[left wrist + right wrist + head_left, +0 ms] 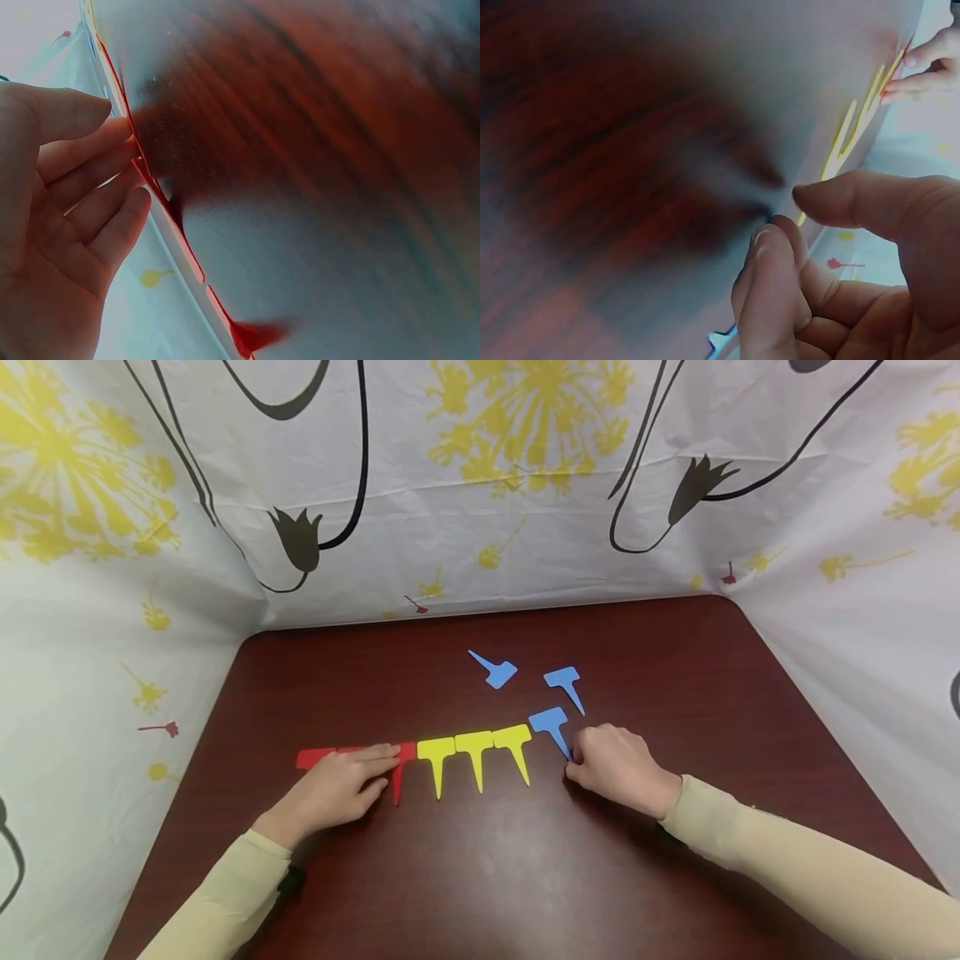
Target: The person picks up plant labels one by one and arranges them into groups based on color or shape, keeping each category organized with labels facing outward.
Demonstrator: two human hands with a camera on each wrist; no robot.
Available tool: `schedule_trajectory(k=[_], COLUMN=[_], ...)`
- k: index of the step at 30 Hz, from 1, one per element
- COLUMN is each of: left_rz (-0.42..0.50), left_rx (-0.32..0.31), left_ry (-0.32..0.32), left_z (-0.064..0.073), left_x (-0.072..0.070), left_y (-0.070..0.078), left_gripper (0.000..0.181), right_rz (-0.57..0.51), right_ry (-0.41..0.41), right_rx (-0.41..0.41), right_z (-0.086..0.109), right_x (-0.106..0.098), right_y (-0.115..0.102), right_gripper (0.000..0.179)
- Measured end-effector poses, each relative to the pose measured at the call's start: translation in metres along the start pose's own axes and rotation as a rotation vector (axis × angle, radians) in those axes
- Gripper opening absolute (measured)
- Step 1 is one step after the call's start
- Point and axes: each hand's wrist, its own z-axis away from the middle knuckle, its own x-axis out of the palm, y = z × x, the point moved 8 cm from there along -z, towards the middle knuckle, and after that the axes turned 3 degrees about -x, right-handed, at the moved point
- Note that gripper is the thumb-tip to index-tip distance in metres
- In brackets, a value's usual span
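My left hand (333, 787) rests with its fingers extended on a row of red T-shaped plant labels (313, 757), covering part of them. To their right three yellow plant labels (474, 742) line up side by side, stakes toward me. My right hand (618, 768) has curled fingers and holds the stake tip of a blue plant label (549, 720) between thumb and forefinger. That label lies tilted just right of the last yellow one. In the right wrist view the thumb and fingertips of the right hand (832, 262) are close together; the grip itself is partly hidden.
Two more blue plant labels lie loose farther back, one pointing left (501, 674) and one (562, 677) behind the held label. A dark red wooden table (495, 877) carries everything. A patterned white cloth (465, 568) stands behind and at both sides.
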Motion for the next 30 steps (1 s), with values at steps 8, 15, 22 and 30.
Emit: schedule_trajectory(k=[8,15,22,30], left_rz=[-0.008,-0.008,-0.011,-0.008], left_rx=[0.002,0.001,-0.003,-0.004], left_ry=[0.015,0.017,0.004,0.008], left_z=[0.001,0.001,0.0,0.0], left_x=[-0.002,0.0,0.003,0.003], left_y=[0.0,-0.001,-0.003,-0.003], left_gripper=[0.045,0.045,0.045,0.045], right_rz=[0.109,0.228,0.234,0.184], right_ry=[0.096,-0.021,0.004,0.051], right_rx=[-0.496,-0.657,-0.635,-0.587], right_z=[-0.011,-0.006,-0.006,-0.02], right_x=[-0.008,0.022,0.026,0.006], right_y=[-0.033,-0.045,-0.046,-0.027], right_gripper=[0.037,0.056,0.055,0.051])
